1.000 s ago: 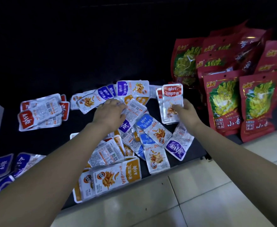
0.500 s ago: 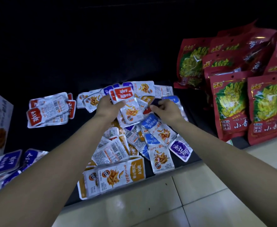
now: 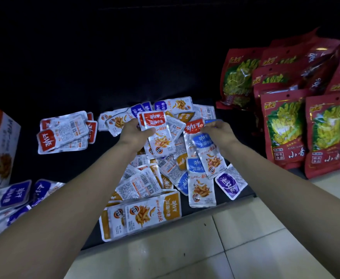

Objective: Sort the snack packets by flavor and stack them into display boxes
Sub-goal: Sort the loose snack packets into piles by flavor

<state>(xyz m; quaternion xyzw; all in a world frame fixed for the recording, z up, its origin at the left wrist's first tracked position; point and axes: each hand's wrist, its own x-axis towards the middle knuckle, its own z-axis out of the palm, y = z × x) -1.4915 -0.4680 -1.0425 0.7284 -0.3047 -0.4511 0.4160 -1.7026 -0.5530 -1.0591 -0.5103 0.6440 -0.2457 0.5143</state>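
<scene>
The left hand (image 3: 136, 134) is holding a red-label snack packet (image 3: 158, 135) just above the mixed pile (image 3: 165, 172). Its fingers (image 3: 143, 130) are curling round the packet's left edge. The right hand (image 3: 218, 130) is reaching into the far side of the pile with its fingers bent at the rim of a blue-edged packet (image 3: 213, 120), but I cannot tell if it is really pinching it. The packets are looking thin, light and bendy, and their shiny skins are probably making them slippery, so they may be sliding off each other. Taking one by a flat sealed edge, or pinching it across the middle, is likely the safest way. They are lying every which way on the dark surface (image 3: 68, 81), some face down with only barcodes showing, so some may be needing a flip to see the flavor. A red-label stack (image 3: 64, 131) is sitting well apart on the left, blue-label packets (image 3: 10, 195) are lying at the lower left, and orange-label packets (image 3: 145, 214) are lying at the near edge by the tiled floor (image 3: 185, 254). A display box (image 3: 2, 141) is standing at the far left. Big red snack bags (image 3: 283, 127) are standing on the right, near the right hand, and may be getting in the way of a wide reach.
</scene>
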